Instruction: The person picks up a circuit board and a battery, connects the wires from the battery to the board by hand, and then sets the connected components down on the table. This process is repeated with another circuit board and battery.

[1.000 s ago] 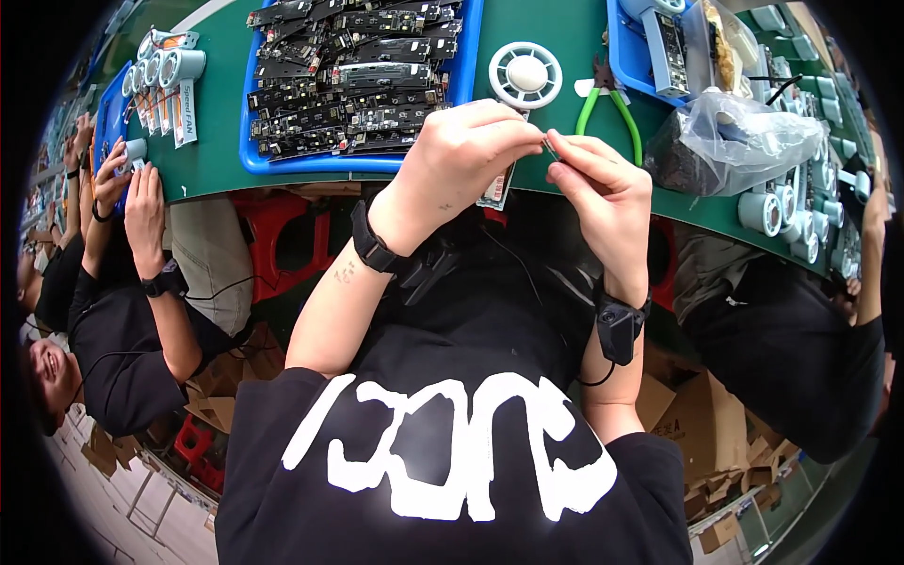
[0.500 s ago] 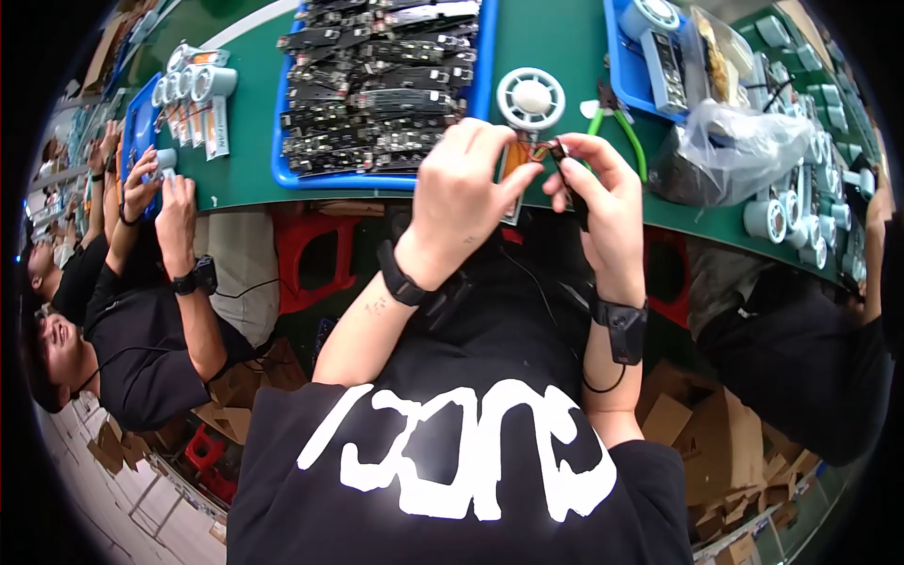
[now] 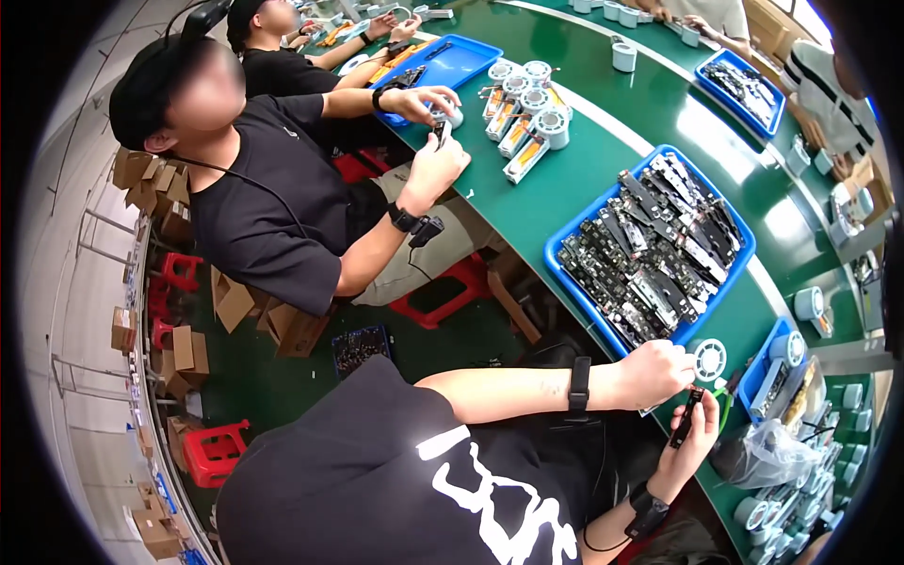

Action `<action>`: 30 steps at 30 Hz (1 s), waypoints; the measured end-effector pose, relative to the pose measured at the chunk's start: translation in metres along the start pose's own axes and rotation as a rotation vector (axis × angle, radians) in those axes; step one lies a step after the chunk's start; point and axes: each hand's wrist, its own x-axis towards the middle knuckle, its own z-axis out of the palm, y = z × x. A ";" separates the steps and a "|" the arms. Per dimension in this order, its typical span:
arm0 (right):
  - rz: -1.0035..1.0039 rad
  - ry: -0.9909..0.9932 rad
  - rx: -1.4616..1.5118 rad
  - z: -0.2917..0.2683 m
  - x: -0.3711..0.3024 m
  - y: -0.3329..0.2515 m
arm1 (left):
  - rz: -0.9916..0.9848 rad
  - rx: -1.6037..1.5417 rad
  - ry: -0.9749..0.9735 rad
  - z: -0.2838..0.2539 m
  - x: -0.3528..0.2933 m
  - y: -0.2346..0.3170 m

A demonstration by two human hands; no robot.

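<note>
Down at the lower right of my head view, against the curved green bench [image 3: 603, 169], my hands have come apart: half a second ago both were pinched together on the small part in front of my chest. My right hand [image 3: 692, 443] now holds the narrow dark strip [image 3: 686, 417] alone, fingers curled shut around its lower end, the strip standing nearly upright just off the bench edge. My left hand [image 3: 659, 372] has gone up to the near corner of the blue tray [image 3: 744, 247] of dark boards, loosely closed; I cannot tell whether it has anything in it. A white round reel [image 3: 708, 359] lies just beside that hand. I judge the two-handed fitting is done. My view has also swung left, so the seated co-worker [image 3: 273, 198] shows large
</note>
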 end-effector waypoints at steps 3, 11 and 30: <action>0.017 0.003 0.004 -0.001 0.003 -0.001 | 0.066 0.025 -0.063 -0.003 0.005 -0.011; 0.021 0.066 -0.041 -0.008 -0.002 0.001 | 0.207 0.102 -0.107 0.003 0.012 -0.011; -0.098 0.186 -0.295 0.047 -0.018 -0.009 | 0.313 0.219 -0.205 -0.010 0.013 -0.018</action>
